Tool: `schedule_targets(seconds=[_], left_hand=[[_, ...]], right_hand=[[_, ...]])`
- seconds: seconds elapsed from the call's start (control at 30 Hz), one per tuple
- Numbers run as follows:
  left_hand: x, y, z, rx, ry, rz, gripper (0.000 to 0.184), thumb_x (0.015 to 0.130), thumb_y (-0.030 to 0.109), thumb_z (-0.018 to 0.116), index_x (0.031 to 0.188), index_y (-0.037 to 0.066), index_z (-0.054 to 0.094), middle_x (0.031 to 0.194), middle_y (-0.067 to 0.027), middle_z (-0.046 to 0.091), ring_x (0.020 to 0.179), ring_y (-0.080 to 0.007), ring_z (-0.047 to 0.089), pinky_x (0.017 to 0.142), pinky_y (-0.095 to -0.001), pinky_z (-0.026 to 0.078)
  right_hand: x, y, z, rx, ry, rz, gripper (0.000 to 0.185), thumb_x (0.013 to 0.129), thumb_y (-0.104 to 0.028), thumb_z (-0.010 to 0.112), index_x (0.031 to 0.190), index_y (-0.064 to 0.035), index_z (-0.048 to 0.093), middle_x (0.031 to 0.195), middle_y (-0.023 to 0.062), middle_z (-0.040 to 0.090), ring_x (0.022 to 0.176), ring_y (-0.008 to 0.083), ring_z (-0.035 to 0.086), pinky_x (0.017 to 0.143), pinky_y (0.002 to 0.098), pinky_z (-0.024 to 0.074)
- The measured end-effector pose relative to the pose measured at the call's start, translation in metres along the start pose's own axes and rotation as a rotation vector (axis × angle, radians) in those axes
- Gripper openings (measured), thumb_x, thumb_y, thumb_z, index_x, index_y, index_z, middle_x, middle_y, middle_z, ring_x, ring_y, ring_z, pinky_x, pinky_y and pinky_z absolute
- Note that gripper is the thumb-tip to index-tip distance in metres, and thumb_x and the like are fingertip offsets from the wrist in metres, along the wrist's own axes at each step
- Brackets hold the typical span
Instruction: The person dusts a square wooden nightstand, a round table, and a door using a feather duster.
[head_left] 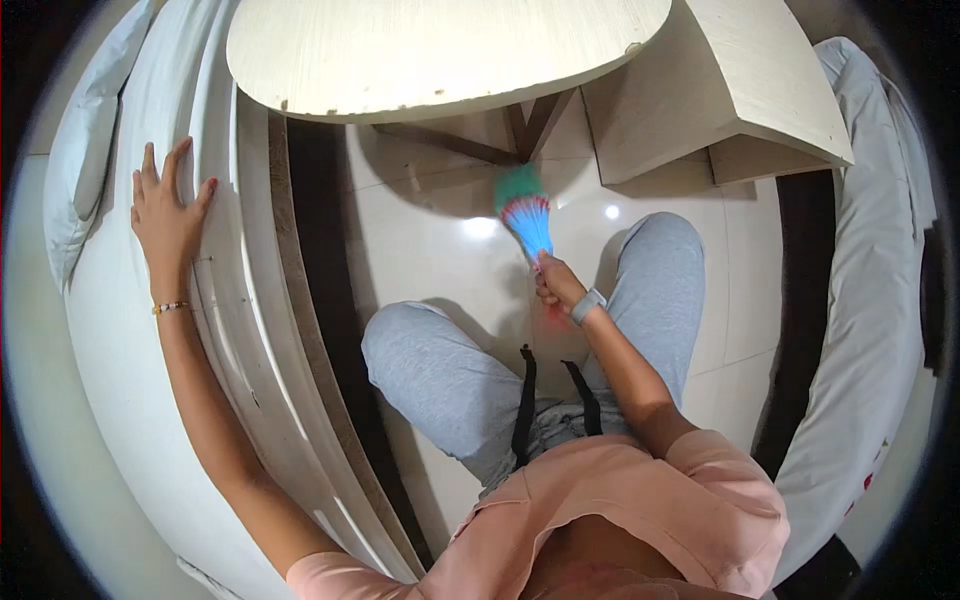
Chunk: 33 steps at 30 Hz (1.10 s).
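Note:
My right hand (562,285) is closed round a small hand broom (530,228), held low between my knees. The broom has a blue fan-shaped body, a red zigzag edge and green bristles blurred at the far end, which point toward the foot of the table. A smear of red shows just below my fist. To the left, my left hand (168,212) rests with spread fingers on the white-covered bed (125,330), near its raised edge. Nothing is in that hand.
A pale rounded tabletop (450,55) overhangs the glossy tiled floor (430,260), with dark legs (535,130) beneath. Beside it stands a pale wooden cabinet (665,95). A second white-covered bed (850,380) runs along the right.

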<state>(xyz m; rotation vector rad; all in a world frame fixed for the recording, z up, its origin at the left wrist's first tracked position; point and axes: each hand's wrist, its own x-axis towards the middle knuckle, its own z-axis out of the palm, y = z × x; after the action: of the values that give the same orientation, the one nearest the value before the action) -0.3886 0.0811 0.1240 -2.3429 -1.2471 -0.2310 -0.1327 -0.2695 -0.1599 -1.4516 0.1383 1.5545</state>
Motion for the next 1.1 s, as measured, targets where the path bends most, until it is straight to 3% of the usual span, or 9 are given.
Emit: schedule_targets(seconds=[0.03, 0.1, 0.2, 0.3, 0.43, 0.73, 0.93, 1.07, 1.1], left_hand=[[-0.002, 0.0, 0.0, 0.015, -0.004, -0.007, 0.055, 0.069, 0.043, 0.061, 0.12, 0.035, 0.042, 0.136, -0.0063, 0.028, 0.124, -0.0347, 0.025, 0.095, -0.0542, 0.026], [-0.003, 0.001, 0.001, 0.09, 0.004, -0.007, 0.053, 0.071, 0.042, 0.059, 0.12, 0.034, 0.042, 0.136, -0.007, 0.027, 0.124, -0.035, 0.026, 0.095, -0.0537, 0.026], [-0.003, 0.005, -0.006, 0.078, -0.015, 0.002, 0.051, 0.073, 0.04, 0.058, 0.121, 0.031, 0.042, 0.136, -0.0078, 0.027, 0.124, -0.0345, 0.026, 0.095, -0.0531, 0.026], [-0.005, 0.007, -0.008, 0.083, -0.027, -0.004, 0.05, 0.074, 0.038, 0.058, 0.121, 0.031, 0.042, 0.136, -0.0079, 0.026, 0.124, -0.0343, 0.026, 0.096, -0.0525, 0.026], [-0.006, 0.007, -0.01, 0.085, -0.023, -0.014, 0.048, 0.076, 0.036, 0.056, 0.121, 0.03, 0.041, 0.136, -0.0082, 0.026, 0.124, -0.034, 0.026, 0.097, -0.0506, 0.025], [-0.004, 0.005, -0.004, 0.087, -0.008, 0.022, 0.047, 0.077, 0.035, 0.056, 0.121, 0.029, 0.042, 0.136, -0.0086, 0.026, 0.124, -0.0332, 0.026, 0.097, -0.0483, 0.026], [-0.008, 0.017, -0.017, 0.097, -0.037, -0.02, 0.046, 0.077, 0.031, 0.057, 0.12, 0.027, 0.043, 0.136, -0.009, 0.027, 0.124, -0.0318, 0.026, 0.098, -0.0492, 0.026], [-0.031, 0.04, -0.017, 0.109, 0.013, -0.008, 0.046, 0.076, 0.02, 0.058, 0.119, 0.022, 0.043, 0.134, -0.0114, 0.029, 0.125, -0.031, 0.026, 0.096, -0.055, 0.024], [-0.042, 0.063, -0.027, 0.001, 0.044, 0.025, 0.043, 0.076, 0.018, 0.057, 0.117, 0.019, 0.045, 0.132, -0.0116, 0.03, 0.124, -0.0308, 0.027, 0.095, -0.0565, 0.022]], right_hand=[[-0.004, 0.001, 0.002, -0.091, -0.003, -0.045, 0.03, 0.089, -0.038, 0.037, 0.085, -0.0087, 0.042, 0.05, 0.0011, 0.036, 0.037, 0.0115, 0.032, 0.033, 0.027, 0.0247], [-0.006, 0.002, 0.007, -0.584, 0.238, -0.557, 0.034, 0.09, -0.034, 0.033, 0.096, -0.0032, 0.045, 0.058, 0.0137, 0.05, 0.049, 0.0298, 0.049, 0.046, 0.0383, 0.0369], [-0.028, -0.026, 0.007, -0.722, 0.373, -0.858, 0.037, 0.091, -0.033, 0.028, 0.098, -0.0018, 0.046, 0.069, 0.0243, 0.054, 0.066, 0.0436, 0.052, 0.057, 0.0455, 0.0405], [0.013, -0.025, -0.016, -0.777, 0.6, -0.684, 0.036, 0.091, -0.034, 0.03, 0.095, -0.0016, 0.046, 0.074, 0.0262, 0.056, 0.071, 0.0449, 0.053, 0.061, 0.0484, 0.0406], [0.032, -0.022, -0.03, -1.039, 0.614, -0.503, 0.032, 0.09, -0.032, 0.031, 0.092, -0.0034, 0.044, 0.077, 0.0252, 0.057, 0.072, 0.0437, 0.054, 0.063, 0.0507, 0.0405], [0.038, -0.031, -0.028, -1.408, 0.705, -0.681, 0.016, 0.085, -0.021, 0.042, 0.088, -0.005, 0.043, 0.071, 0.0174, 0.058, 0.062, 0.0341, 0.058, 0.054, 0.0428, 0.0468], [0.012, -0.043, -0.016, -1.316, 0.641, -0.726, 0.019, 0.086, -0.023, 0.042, 0.088, -0.0039, 0.044, 0.073, 0.0192, 0.058, 0.063, 0.0369, 0.057, 0.055, 0.0446, 0.0461], [0.003, -0.032, -0.003, -0.939, 0.485, -0.616, 0.024, 0.086, -0.026, 0.041, 0.088, -0.0035, 0.047, 0.078, 0.0239, 0.056, 0.071, 0.0435, 0.053, 0.06, 0.0475, 0.042], [0.022, -0.012, -0.01, -0.78, 0.456, -0.752, 0.033, 0.087, -0.036, 0.042, 0.084, -0.0038, 0.049, 0.062, 0.0116, 0.054, 0.052, 0.0266, 0.051, 0.052, 0.0355, 0.0413]])
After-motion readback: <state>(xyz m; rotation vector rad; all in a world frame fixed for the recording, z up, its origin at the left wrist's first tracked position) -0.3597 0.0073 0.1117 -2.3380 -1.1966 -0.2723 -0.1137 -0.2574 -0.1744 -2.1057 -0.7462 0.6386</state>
